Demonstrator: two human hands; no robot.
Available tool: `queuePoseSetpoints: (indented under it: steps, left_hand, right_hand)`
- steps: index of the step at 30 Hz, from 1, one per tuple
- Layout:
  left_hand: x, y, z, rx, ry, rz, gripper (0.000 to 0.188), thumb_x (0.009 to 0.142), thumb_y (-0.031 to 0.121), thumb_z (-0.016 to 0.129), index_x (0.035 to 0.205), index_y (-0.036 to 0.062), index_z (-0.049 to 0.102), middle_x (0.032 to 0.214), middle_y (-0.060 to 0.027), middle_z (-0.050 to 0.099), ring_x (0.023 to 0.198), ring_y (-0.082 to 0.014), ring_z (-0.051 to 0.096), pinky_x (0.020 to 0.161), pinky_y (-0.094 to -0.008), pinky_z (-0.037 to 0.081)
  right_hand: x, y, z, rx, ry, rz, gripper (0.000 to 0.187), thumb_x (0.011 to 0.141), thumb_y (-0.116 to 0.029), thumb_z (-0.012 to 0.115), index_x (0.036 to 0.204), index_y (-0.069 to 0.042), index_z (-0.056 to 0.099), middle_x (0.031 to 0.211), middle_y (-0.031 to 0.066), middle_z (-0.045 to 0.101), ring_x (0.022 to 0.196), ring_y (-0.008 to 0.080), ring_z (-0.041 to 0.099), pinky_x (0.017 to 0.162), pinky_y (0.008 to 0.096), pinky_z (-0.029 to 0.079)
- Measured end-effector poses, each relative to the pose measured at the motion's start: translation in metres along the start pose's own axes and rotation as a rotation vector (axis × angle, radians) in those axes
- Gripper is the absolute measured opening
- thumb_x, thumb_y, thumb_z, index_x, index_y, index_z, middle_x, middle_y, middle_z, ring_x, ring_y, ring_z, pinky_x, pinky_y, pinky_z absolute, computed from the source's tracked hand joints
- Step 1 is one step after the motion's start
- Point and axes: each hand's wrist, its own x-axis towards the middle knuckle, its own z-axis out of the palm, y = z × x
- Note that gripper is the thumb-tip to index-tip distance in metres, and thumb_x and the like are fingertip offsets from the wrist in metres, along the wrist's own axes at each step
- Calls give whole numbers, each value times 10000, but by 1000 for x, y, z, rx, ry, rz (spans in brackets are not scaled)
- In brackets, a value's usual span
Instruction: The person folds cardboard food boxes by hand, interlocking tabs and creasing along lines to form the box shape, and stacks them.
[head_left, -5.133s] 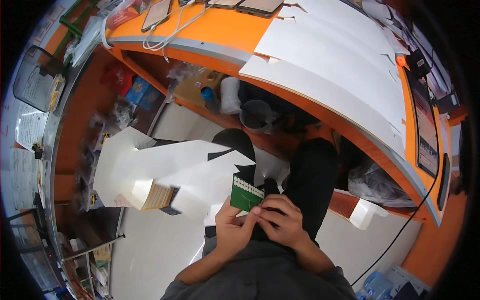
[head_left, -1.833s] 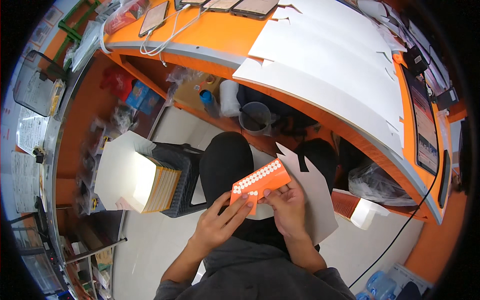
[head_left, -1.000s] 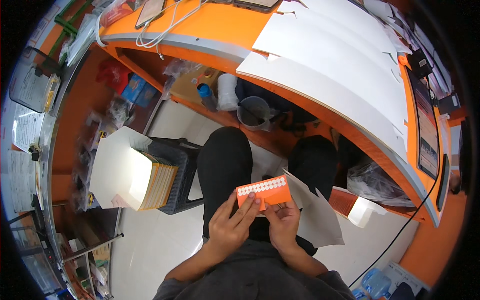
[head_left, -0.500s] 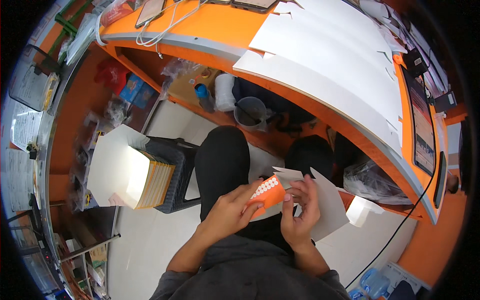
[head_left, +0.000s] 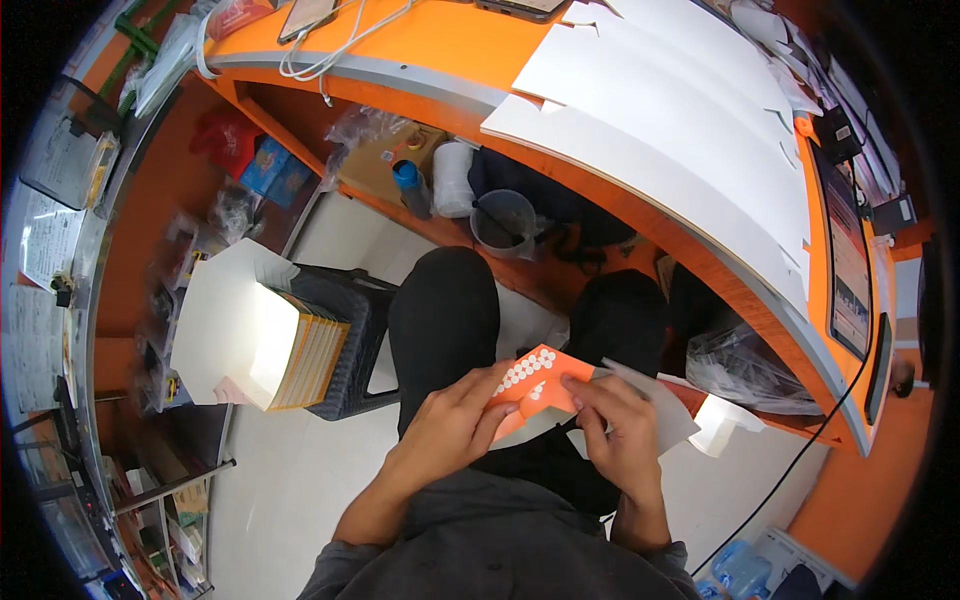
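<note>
An orange printed card (head_left: 552, 368) with white round dots is held above my lap, creased and tilted. My left hand (head_left: 455, 415) grips its left end, thumb on top and fingers partly behind it. At its right corner, my right hand (head_left: 618, 425) pinches the card between thumb and fingers. A pale grey sheet (head_left: 672, 415) of card, cut with flaps, shows beside and behind my right hand; whether it is joined to the orange card I cannot tell.
A stack of folded card pieces (head_left: 250, 330), white inside with orange edges, lies on a dark plastic stool (head_left: 352, 335) at my left. White card sheets (head_left: 670, 110) cover the orange desk (head_left: 440, 50) ahead. A black cable (head_left: 800, 465) hangs at the right.
My right hand has closed on the orange card's right corner. More of the orange face shows, with extra dots, and the grey sheet's raised flaps have dropped lower.
</note>
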Motion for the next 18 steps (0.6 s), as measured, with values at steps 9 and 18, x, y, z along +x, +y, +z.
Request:
queuePoseSetpoints:
  steps: [9,18]
  left_hand:
    - [-7,9,13,54,63,-3,457,950,136,651,1355,-26,515,1130,-218,665,910,-405,696,734,-442,590]
    - [-11,8,6,8,71,-34,454,948,159,649,1350,-17,532,1165,-235,661,971,-428,679,782,-455,573]
  right_hand:
    - [-42,2,38,-32,63,159,196,948,4,651,1124,-15,737,862,82,673,587,97,598,531,241,475]
    - [-27,-9,24,326,102,336,174,948,-58,677,1103,-15,745,959,89,734,607,121,644,557,261,507]
